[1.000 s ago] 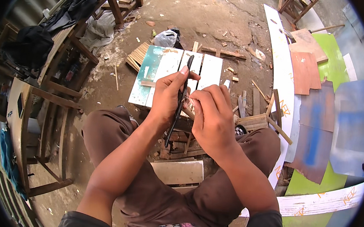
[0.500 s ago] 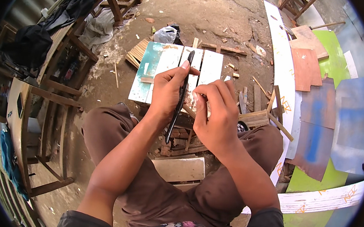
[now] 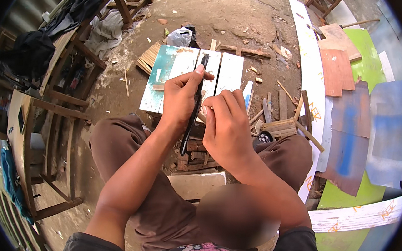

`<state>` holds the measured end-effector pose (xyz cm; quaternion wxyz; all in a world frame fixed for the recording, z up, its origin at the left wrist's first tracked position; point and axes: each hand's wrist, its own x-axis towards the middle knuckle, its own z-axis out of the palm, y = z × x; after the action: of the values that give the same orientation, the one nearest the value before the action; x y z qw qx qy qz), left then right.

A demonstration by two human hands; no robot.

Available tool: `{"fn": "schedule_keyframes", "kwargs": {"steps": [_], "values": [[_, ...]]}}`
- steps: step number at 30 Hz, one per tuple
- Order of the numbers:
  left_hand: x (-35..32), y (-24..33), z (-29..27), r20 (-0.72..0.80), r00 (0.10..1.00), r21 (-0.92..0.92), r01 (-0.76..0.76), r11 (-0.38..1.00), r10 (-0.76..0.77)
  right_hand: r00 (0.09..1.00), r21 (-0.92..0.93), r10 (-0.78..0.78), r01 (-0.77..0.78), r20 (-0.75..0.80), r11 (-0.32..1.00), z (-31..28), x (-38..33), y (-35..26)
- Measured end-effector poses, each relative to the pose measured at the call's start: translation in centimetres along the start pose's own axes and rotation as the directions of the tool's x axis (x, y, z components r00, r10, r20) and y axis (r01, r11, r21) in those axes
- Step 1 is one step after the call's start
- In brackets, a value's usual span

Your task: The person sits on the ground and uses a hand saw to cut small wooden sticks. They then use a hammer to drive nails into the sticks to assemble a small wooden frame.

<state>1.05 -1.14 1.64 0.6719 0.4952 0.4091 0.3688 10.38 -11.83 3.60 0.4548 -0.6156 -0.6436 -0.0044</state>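
Observation:
My left hand (image 3: 182, 95) is closed around a long, thin black strip (image 3: 188, 136). The strip stands nearly upright, its top end tilted a little right, and my thumb presses along its upper part. Close on its right side, my right hand (image 3: 227, 120) has curled fingers, with thumb and forefinger pinched together near the strip's middle. What that pinch holds, if anything, is too small to make out. Beyond both hands lies a low table of white and teal boards (image 3: 166, 58), with a small wood piece (image 3: 158, 87) on it.
Wooden benches (image 3: 64, 106) with dark cloth (image 3: 33, 51) line the left. Scrap wood (image 3: 280, 126) lies right of the low table, beside a knife-shaped blade (image 3: 266, 110). Long white boards (image 3: 309, 68) and painted sheets (image 3: 348, 138) cover the right. A pale board (image 3: 198, 183) lies between my legs.
Both hands and the strip have shifted slightly left in the view. My right hand has come closer to the strip. A dark blurred patch now covers part of my lap.

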Motion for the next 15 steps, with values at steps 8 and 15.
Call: {"fn": "schedule_keyframes", "kwargs": {"steps": [8, 15], "values": [[-0.4, 0.1, 1.0, 0.027, 0.999, 0.022, -0.029, 0.999, 0.028, 0.997, 0.008, 0.014, -0.013, -0.071, 1.0, -1.0, 0.4, 1.1], [-0.4, 0.3, 1.3, 0.007, 1.0, 0.001, -0.019, 1.0, 0.019, 0.999, 0.013, 0.024, -0.023, -0.038, 1.0, -0.9, 0.4, 1.0]]}}
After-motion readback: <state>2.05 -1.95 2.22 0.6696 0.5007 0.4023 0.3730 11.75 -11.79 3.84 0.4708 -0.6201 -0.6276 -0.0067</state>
